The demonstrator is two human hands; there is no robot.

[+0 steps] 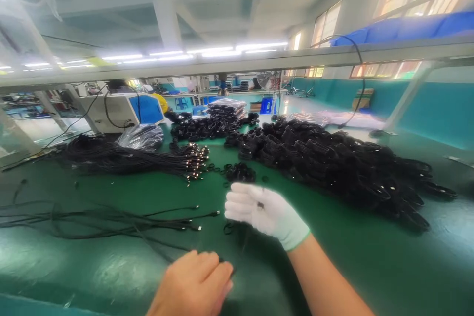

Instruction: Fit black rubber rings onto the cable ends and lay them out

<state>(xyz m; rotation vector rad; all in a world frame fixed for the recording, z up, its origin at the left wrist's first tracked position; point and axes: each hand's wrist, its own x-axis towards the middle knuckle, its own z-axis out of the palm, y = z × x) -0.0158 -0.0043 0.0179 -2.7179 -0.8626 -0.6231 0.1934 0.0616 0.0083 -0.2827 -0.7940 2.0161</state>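
Note:
My bare left hand (194, 284) is closed in a fist low in the view, with a bit of black showing by the thumb. A black cable (157, 243) runs from the left up to this hand. My right hand (259, 210) wears a white glove and is held palm up above the table, its fingers stretched out. A small dark spot or piece (260, 205) shows on the palm; I cannot tell which. Left of the glove lie several loose black cables (163, 222) with plugs at their ends. Behind the fingers sits a small heap of black rings or ties (240, 172).
A large pile of coiled black cables (326, 158) covers the right of the green table (374, 256). A bundle of straight cables (140, 158) lies at the left, near a clear plastic bag (142, 136) and a white-and-blue machine (126, 111). A shelf beam (237, 70) crosses overhead.

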